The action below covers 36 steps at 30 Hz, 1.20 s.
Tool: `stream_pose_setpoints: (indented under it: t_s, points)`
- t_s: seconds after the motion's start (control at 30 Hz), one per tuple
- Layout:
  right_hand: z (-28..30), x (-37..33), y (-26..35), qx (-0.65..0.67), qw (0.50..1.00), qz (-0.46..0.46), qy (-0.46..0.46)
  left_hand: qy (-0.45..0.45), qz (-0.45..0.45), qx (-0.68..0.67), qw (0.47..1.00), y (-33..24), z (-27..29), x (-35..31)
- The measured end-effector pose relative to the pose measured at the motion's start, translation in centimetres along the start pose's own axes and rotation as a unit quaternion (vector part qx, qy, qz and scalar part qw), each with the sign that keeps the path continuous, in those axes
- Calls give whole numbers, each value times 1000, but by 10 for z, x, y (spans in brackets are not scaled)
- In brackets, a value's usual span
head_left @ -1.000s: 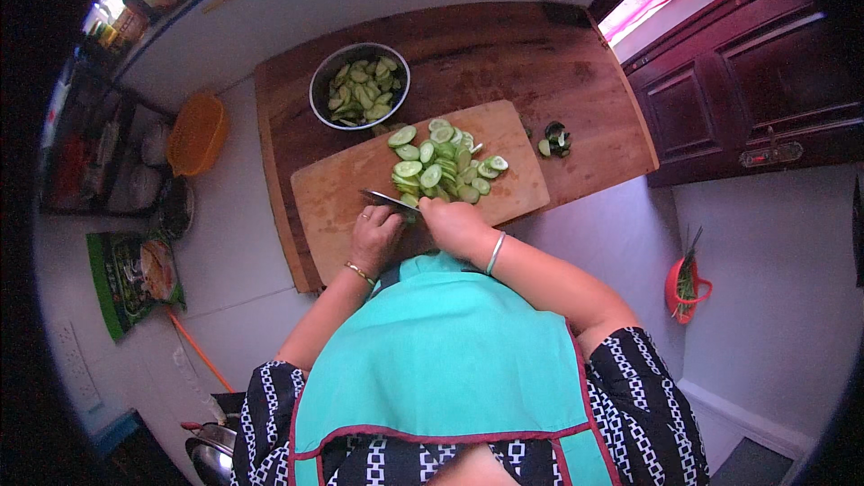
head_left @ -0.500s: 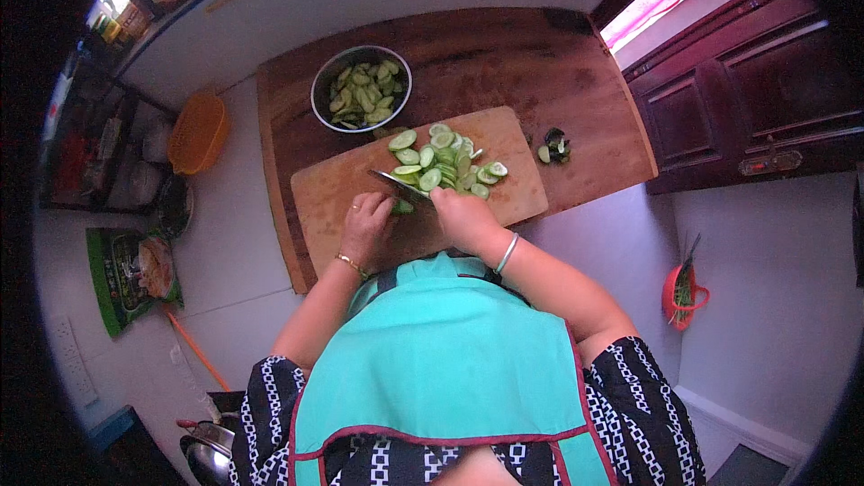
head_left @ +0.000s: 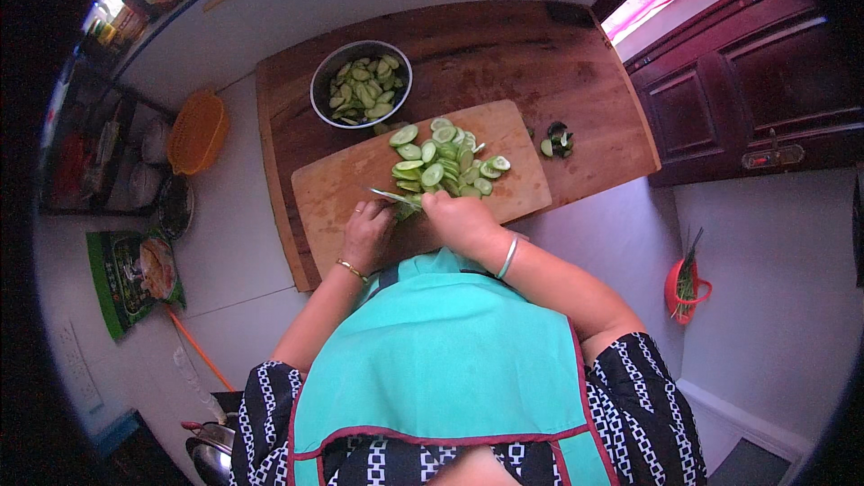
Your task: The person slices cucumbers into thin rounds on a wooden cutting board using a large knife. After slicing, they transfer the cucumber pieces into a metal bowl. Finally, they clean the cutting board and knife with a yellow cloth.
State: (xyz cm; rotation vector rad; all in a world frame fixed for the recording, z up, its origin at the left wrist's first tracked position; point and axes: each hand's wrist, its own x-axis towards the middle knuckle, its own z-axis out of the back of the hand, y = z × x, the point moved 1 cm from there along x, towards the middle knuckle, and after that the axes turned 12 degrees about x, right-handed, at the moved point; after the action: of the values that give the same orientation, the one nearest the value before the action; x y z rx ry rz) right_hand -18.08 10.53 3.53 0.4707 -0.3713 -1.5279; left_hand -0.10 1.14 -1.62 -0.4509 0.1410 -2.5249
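Note:
On the wooden cutting board [head_left: 337, 178] my right hand [head_left: 463, 225] is closed round a knife [head_left: 389, 194], whose blade points left toward my left hand [head_left: 368, 232]. The fingers of my left hand are curled down on a piece of cucumber [head_left: 404, 211] that is mostly hidden under them and the blade. Just beyond the knife lies a loose heap of green cucumber slices [head_left: 434, 175]. A metal bowl [head_left: 315, 94] full of more slices stands at the board's far left side.
The board rests on a brown wooden table [head_left: 486, 40]. A few dark trimmings [head_left: 558, 140] lie right of the board. An orange basket [head_left: 198, 130] and a green package [head_left: 117, 279] are at the left. A red basket [head_left: 675, 292] holds green stalks at the right, below a dark door [head_left: 747, 90].
The knife has come nearer to me and its blade now lies lower, over the cucumber piece at my left fingers. My left hand stays almost where it was.

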Motion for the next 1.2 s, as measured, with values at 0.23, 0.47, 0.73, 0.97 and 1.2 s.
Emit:
stream_pose_setpoints:
  t_s: [0.23,0.47,0.73,0.97,1.2]
  points:
    - [-12,-3,-10,27,999,-14,-24,-24,-5,1,1000,-2,-4,-4]
    - [-19,-4,-10,25,1000,-9,-14,-48,-20,-32,998,-2,-1,-1]
    - [-2,-1,11,25,1000,-2,-4,-34,-17,-38,999,3,-8,-4]
    - [-7,-1,5,28,999,-32,9,-34,-2,-33,999,1,-4,-4]
    - [-21,-2,-2,42,998,-32,24,-39,-12,-41,998,-2,-1,-2]
